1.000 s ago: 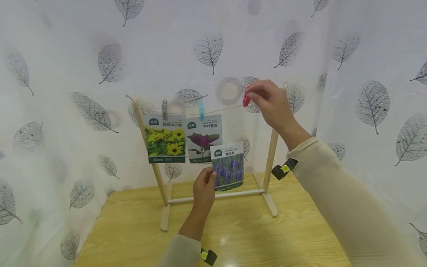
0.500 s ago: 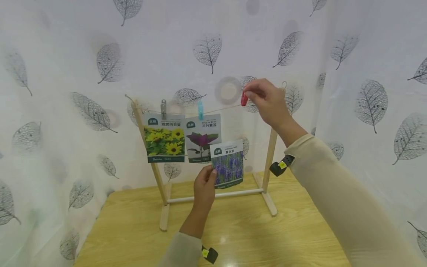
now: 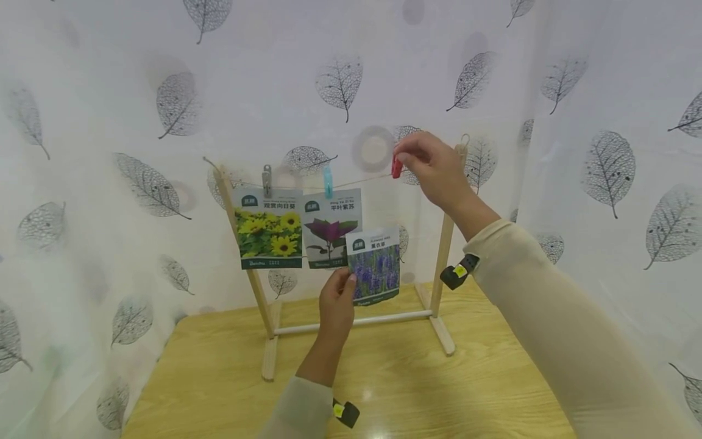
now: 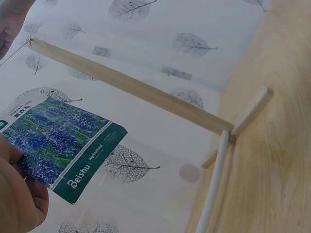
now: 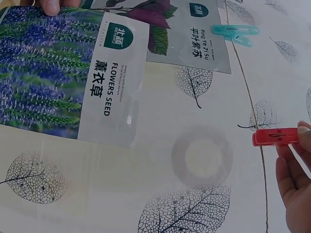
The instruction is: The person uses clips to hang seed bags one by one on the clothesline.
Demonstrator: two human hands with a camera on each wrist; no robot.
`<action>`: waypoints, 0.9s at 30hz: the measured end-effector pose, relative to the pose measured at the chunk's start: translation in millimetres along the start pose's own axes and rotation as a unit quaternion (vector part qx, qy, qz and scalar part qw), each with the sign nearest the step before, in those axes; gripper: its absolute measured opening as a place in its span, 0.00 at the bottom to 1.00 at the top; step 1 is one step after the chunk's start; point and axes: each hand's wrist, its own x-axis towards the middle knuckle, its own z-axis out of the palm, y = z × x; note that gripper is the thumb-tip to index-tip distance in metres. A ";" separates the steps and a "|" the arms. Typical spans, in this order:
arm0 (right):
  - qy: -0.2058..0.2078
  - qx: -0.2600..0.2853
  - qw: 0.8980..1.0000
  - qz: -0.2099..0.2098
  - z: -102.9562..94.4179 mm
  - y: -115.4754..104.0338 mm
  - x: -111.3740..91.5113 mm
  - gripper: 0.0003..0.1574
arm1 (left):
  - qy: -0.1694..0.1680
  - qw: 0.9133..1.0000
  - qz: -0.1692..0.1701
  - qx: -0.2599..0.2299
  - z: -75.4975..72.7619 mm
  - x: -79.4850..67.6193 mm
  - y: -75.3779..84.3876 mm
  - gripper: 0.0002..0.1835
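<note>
In the head view my left hand (image 3: 337, 305) pinches the left edge of a lavender seed packet (image 3: 375, 267), held upright below the string and overlapping a corner of the purple-leaf packet. My right hand (image 3: 436, 167) grips a red clothespin (image 3: 397, 166) at the string (image 3: 362, 180); in the right wrist view the clothespin (image 5: 275, 136) lies across the string. To the left, a grey clip (image 3: 267, 180) holds a sunflower seed packet (image 3: 269, 235) on the string. Beside it a light blue clothespin (image 3: 328, 182) holds the purple-leaf seed packet (image 3: 331, 235).
The string runs between two posts of a wooden stand (image 3: 444, 256). A white crossbar (image 3: 384, 319) joins its feet on the wood-grain table (image 3: 219, 366). A leaf-patterned curtain (image 3: 263, 79) hangs behind and at both sides.
My left hand has raised the lavender packet slightly toward the string. My right hand has shifted the red clothespin a little to the left. The hanging packets stay in place.
</note>
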 end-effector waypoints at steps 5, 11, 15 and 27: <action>-0.008 -0.018 1.000 0.015 0.1 -1.8 -0.8 0.09 | -0.006 1.000 0.001 -0.007 -0.2 0.4 6.9 0.11; -0.016 -0.045 0.999 0.022 1.5 -1.5 -1.1 0.09 | -0.014 1.000 0.000 -0.008 2.1 3.0 10.2 0.12; -0.021 -0.046 0.999 0.021 3.4 -0.9 -1.0 0.10 | -0.018 1.000 -0.002 -0.006 3.3 4.1 11.5 0.13; -0.025 -0.070 0.997 0.038 4.5 0.2 -2.6 0.10 | -0.023 1.000 0.000 -0.009 5.0 5.5 18.1 0.14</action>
